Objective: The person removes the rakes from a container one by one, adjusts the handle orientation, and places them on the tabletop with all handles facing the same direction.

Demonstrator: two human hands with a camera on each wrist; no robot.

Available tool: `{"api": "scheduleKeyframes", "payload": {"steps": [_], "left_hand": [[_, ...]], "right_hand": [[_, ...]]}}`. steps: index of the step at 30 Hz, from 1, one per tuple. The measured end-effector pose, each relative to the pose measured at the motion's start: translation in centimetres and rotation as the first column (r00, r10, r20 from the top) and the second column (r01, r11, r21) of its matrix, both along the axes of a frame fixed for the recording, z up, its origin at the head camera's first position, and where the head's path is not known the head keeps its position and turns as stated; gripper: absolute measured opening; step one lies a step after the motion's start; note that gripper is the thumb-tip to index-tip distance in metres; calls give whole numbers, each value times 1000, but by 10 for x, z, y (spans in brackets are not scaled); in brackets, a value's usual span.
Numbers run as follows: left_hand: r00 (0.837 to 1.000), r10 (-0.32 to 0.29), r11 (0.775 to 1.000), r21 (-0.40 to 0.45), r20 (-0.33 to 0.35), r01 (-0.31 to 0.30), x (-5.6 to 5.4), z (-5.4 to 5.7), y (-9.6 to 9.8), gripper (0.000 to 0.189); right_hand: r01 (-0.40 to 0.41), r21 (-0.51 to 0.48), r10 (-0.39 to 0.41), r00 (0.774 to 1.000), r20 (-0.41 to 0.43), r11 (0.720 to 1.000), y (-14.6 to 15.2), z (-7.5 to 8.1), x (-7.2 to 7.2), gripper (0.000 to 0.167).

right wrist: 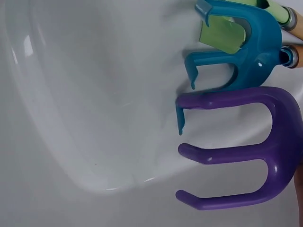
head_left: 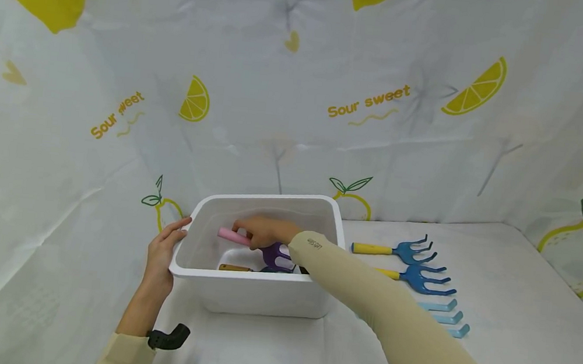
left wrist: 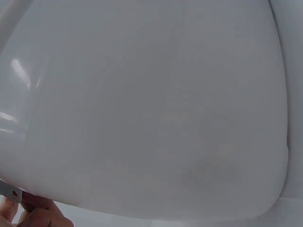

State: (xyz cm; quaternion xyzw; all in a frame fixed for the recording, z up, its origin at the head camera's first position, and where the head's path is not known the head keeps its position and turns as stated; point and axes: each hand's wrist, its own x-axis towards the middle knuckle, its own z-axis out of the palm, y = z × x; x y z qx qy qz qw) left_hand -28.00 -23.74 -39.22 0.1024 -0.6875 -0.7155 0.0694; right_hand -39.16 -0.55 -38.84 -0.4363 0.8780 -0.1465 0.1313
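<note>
My right hand (head_left: 264, 232) reaches inside a white plastic bin (head_left: 254, 297) and grips the pink handle of a hand rake (head_left: 275, 255) with a purple three-tined head. Close up in the right wrist view, its purple tines (right wrist: 227, 153) hang over the bin's floor. Beneath them lie a teal hand rake (right wrist: 258, 45) with a wooden handle and a light green tool (right wrist: 222, 35), partly covered. My left hand (head_left: 160, 257) holds the bin's left rim, its fingers bent over the edge; in the left wrist view the bin's outer wall (left wrist: 156, 109) fills most of the picture.
Right of the bin lie two blue hand rakes with yellow handles, one farther back (head_left: 406, 250) and one nearer (head_left: 421, 278). Light blue tines (head_left: 449, 319) show past my right sleeve, which hides the rest. A lemon-print sheet (head_left: 258, 85) hangs behind the white-covered table (head_left: 513, 285).
</note>
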Motion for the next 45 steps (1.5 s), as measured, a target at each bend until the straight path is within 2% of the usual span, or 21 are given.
{"api": "scheduleKeyframes", "payload": {"steps": [10, 19, 22, 27, 33, 38, 45], "left_hand": [[1000, 6, 1000, -7, 4, -6, 2, 0, 0, 43], [1000, 8, 1000, 1, 1, -8, 1, 0, 0, 43], [1000, 2, 1000, 3, 3, -2, 1, -1, -1, 43], [1000, 1, 1000, 1, 6, -1, 1, -2, -2, 43], [1000, 12, 1000, 5, -5, -11, 0, -2, -2, 43], [1000, 11, 1000, 2, -4, -11, 0, 0, -1, 43], [1000, -4, 1000, -3, -5, 4, -2, 1, 0, 43]], "right_hand": [[-11, 2, 11, 1000, -28, 1000, -4, -1, -6, 56], [34, -93, -24, 994, 109, 995, -5, 4, -2, 62], [29, -113, -19, 996, 89, 993, -5, 5, -2, 61], [16, -125, -16, 1000, 9, 992, -6, 5, -4, 59], [-26, -164, 18, 999, -51, 986, -7, 9, -9, 58], [-27, -203, 20, 999, -36, 979, -5, 16, -9, 58], [-35, -204, 32, 999, -17, 978, -2, 20, -10, 65]]}}
